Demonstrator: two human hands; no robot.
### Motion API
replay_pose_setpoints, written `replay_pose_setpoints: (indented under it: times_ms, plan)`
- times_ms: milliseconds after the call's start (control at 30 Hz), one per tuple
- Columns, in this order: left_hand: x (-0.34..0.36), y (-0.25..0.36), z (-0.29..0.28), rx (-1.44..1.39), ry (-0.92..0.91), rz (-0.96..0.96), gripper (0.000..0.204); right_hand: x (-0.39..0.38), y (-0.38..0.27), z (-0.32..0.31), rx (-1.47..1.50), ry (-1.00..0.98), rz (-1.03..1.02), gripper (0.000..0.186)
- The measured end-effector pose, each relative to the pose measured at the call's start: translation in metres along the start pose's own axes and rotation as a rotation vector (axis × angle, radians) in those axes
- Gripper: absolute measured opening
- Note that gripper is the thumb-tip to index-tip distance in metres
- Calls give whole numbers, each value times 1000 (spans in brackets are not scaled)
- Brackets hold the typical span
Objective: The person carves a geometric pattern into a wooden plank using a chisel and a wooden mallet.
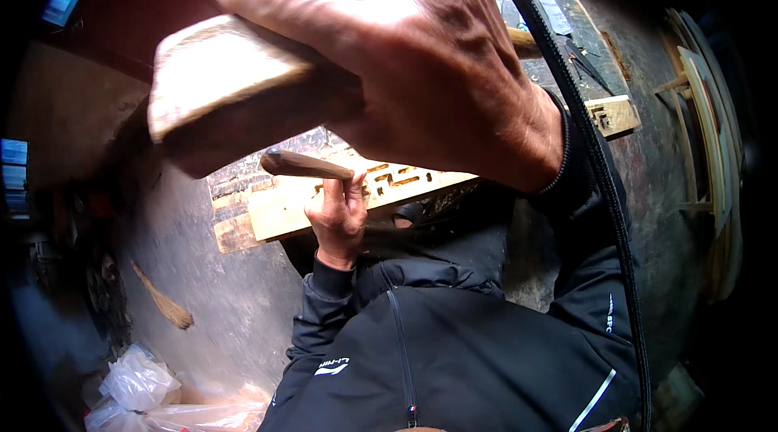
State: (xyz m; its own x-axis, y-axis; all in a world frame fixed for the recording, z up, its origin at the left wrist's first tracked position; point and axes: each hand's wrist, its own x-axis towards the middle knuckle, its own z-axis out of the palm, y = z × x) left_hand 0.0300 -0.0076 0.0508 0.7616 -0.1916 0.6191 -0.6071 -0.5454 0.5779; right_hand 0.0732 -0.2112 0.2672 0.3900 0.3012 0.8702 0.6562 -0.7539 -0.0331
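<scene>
Mallet (235,75), gripped in right hand (442,67) at upper centre, sits in frame above the tool handle (306,164), pinched near-level by left hand (339,221), left of centre.

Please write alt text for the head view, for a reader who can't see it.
A right hand, raised close to the camera, grips a blocky brown wooden mallet; the left hand holds a dark brown wooden tool handle at a long, pale wooden board with cut-out patterns. A straw-coloured brush and clear plastic bags lie at lower left.
</scene>
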Motion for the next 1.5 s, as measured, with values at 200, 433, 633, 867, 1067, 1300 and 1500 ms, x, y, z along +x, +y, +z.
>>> replay_pose_setpoints:
  times_ms: [200,433,633,867,1067,1300,1500]
  plan:
    - [-6,-16,-3,123,-19,99,24,2,-5,7,-246,-132,-206,52]
    - [-6,-6,27,106,-59,206,26,9,-9,-19,-126,-78,-95,50]
    - [-17,-36,7,160,-61,219,30,3,-14,-6,-227,-179,-171,88]
    - [-12,-31,8,186,-110,230,18,1,-13,-6,-195,-131,-148,52]
    - [-13,-31,7,206,-74,215,11,9,0,-7,-14,-18,-57,44]
    - [-21,-46,13,214,-82,225,11,-14,-18,-1,-289,-198,-103,84]
    - [-10,-24,8,162,-77,185,11,1,-9,-1,37,53,70,40]
